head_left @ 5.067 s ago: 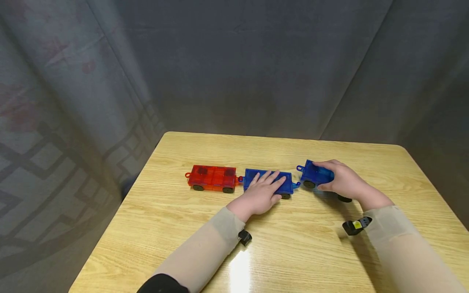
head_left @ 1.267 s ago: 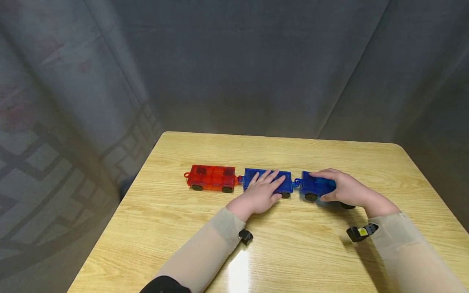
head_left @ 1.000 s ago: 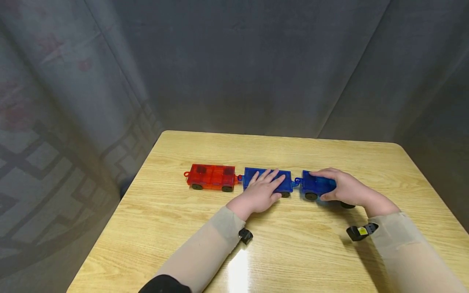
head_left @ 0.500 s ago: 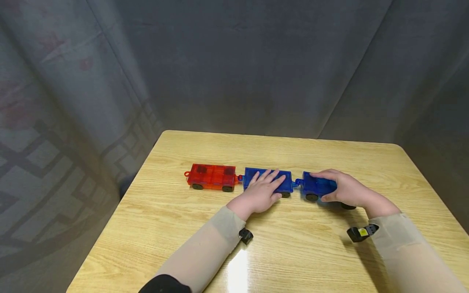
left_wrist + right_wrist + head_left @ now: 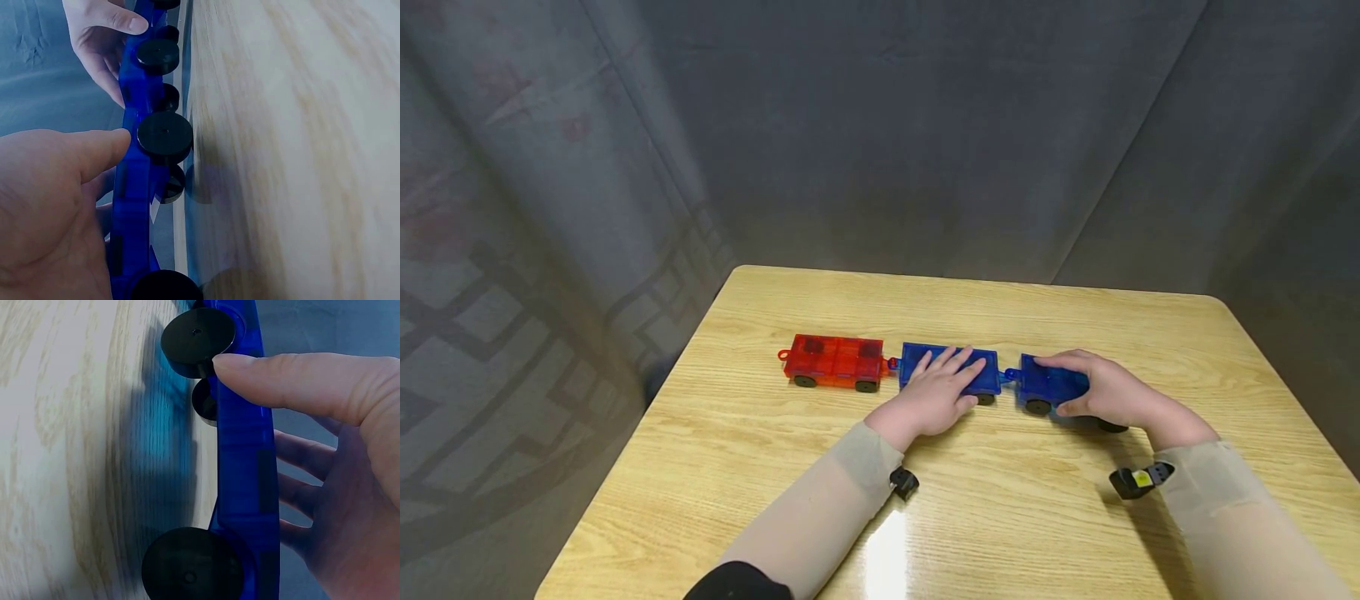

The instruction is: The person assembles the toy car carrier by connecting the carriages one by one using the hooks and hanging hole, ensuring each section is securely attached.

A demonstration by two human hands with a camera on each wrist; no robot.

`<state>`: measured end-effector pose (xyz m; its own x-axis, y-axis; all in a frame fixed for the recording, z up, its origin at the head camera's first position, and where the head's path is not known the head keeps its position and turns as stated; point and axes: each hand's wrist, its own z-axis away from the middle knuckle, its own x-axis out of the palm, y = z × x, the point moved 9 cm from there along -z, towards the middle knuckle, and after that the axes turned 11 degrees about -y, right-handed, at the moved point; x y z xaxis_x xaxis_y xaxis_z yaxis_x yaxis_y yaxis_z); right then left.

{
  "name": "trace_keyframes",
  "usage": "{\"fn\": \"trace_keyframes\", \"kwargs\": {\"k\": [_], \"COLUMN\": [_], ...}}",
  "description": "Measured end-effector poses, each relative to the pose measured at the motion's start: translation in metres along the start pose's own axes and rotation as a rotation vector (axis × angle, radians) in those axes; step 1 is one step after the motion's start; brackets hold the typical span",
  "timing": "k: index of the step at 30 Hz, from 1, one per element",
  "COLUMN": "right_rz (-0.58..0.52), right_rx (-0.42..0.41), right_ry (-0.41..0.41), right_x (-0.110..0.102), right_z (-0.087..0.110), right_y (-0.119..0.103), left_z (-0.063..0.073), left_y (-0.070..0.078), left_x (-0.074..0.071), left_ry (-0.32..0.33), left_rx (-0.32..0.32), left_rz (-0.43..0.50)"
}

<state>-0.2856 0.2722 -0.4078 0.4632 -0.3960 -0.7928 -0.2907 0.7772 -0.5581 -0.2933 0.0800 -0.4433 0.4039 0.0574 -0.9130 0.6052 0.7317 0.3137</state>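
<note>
Three see-through plastic toy train cars with black wheels stand in a row. My left hand (image 5: 932, 400) lies on top of the middle blue car (image 5: 991, 383), fingers straight and spread; its thumb touches the side in the left wrist view. My right hand (image 5: 1105, 387) grips the right-hand blue car (image 5: 1033, 383) from above, thumb on the near side near a wheel (image 5: 199, 342), fingers over the far side. The ring (image 5: 1012, 374) of that car overlaps the middle car's hook. A red car (image 5: 835, 360) joins the middle car's other end at the hook and ring.
The cars stand on a light wood-grain table (image 5: 820, 500) with rounded back corners. A grey curtain (image 5: 880, 150) hangs behind it, and a patterned cloth (image 5: 512, 333) hangs at the left. Small black cameras sit at both wrists.
Since about five seconds ago, my right hand has brought the right-hand blue car towards me, down into line, its ring now at the middle car's hook. Lately almost nothing moves; my left hand stays put.
</note>
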Motion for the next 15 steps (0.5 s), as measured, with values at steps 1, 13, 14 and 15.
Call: {"fn": "trace_keyframes", "kwargs": {"k": [1, 13, 14, 15], "right_rz": [-0.003, -0.017, -0.016, -0.015], "right_rx": [0.001, -0.005, -0.004, -0.003], "right_ry": [-0.001, -0.009, -0.01, -0.011], "right_x": [0.0003, 0.0025, 0.0027, 0.0029], "right_z": [-0.0002, -0.0019, -0.0021, -0.0024], "right_y": [0.0005, 0.0028, 0.0031, 0.0034], "left_z": [0.0, 0.0009, 0.0009, 0.0011], "left_y": [-0.0001, 0.0007, 0.0007, 0.0009], "left_x": [0.0001, -0.0005, -0.0006, -0.0009], "left_ry": [0.0, -0.01, -0.01, -0.009], "left_rx": [-0.001, -0.004, -0.004, -0.003], "left_rz": [-0.001, -0.002, -0.003, -0.001]}}
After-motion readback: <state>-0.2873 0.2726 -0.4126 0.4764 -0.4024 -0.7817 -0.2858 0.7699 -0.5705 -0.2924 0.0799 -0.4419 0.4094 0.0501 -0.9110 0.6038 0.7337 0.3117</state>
